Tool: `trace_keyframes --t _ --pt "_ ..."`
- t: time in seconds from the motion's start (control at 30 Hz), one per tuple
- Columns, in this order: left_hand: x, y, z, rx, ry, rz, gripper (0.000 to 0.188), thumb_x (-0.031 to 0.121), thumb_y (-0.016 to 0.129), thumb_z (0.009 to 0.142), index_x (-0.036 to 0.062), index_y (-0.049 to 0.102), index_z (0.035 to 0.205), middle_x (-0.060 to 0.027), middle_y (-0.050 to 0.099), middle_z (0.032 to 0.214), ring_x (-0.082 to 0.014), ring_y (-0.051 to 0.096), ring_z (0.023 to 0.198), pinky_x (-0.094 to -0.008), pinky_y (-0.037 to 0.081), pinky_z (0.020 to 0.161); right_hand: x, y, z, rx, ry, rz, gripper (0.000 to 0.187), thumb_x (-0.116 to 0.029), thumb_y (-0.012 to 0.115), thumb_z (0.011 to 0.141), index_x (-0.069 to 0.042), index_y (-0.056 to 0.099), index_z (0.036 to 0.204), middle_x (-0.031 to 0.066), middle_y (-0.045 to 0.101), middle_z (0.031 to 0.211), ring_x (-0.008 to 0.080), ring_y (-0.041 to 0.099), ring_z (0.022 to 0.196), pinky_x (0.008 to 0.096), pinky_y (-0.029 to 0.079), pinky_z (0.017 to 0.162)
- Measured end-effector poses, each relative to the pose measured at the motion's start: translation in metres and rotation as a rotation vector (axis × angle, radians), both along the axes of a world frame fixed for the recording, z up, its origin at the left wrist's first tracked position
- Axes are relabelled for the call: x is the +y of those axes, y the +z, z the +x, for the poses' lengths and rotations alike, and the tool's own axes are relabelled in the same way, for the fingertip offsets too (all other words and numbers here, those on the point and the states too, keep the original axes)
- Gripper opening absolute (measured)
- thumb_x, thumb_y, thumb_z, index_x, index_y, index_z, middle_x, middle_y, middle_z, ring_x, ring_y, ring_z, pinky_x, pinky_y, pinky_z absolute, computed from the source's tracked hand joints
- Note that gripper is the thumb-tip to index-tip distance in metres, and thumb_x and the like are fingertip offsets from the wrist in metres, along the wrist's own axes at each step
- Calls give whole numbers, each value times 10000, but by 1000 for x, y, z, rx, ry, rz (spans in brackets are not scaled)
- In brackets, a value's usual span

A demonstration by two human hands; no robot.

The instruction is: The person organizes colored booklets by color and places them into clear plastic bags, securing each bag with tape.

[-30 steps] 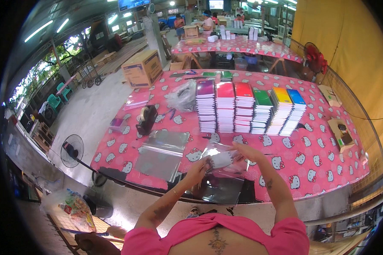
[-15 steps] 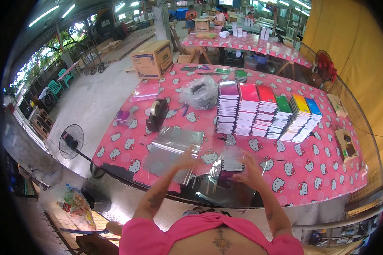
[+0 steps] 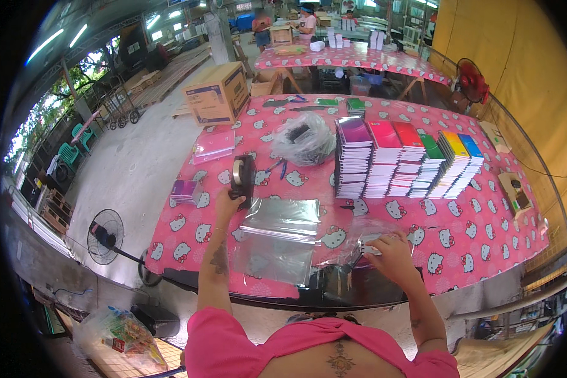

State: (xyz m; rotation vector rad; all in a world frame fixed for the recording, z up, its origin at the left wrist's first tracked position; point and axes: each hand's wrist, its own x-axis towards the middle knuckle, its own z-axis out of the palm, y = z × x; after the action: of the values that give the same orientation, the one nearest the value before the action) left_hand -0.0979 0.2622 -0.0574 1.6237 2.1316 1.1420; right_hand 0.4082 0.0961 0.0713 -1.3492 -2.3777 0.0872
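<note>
My left hand (image 3: 226,205) is at the near end of a black tape dispenser (image 3: 244,179), its fingers closed at the cutting end; any strip of tape between them is too small to see. My right hand (image 3: 389,257) presses and grips a clear plastic bag (image 3: 375,230) around a small spiral notebook bundle (image 3: 359,254) at the table's near edge. The hand hides much of that bundle. Between the hands lies a pile of flat clear plastic bags (image 3: 277,242).
Tall notebook stacks (image 3: 354,157) in several colours stand beyond my right hand. A bulging plastic bag (image 3: 303,140), blue scissors (image 3: 283,169) and a wrapped purple bundle (image 3: 186,191) lie on the pink table (image 3: 447,258). A carton (image 3: 217,94) stands at the far left corner.
My left hand has moved from the flat plastic bags leftward and away to the tape dispenser. My right hand stays at the bagged notebooks, its fingers now over the bag's top. The view has shifted slightly.
</note>
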Motion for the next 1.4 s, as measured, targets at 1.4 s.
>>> trace_keyframes --t 1.4 --pt "-82 86 276 -249 -1181 58 132 99 754 851 117 732 981 -66 546 1166 -240 471 1222 -389 367 1042 19 24 27 163 110 -47 395 -306 791 776 -156 696 1129 76 595 1151 274 566 1047 436 395 935"
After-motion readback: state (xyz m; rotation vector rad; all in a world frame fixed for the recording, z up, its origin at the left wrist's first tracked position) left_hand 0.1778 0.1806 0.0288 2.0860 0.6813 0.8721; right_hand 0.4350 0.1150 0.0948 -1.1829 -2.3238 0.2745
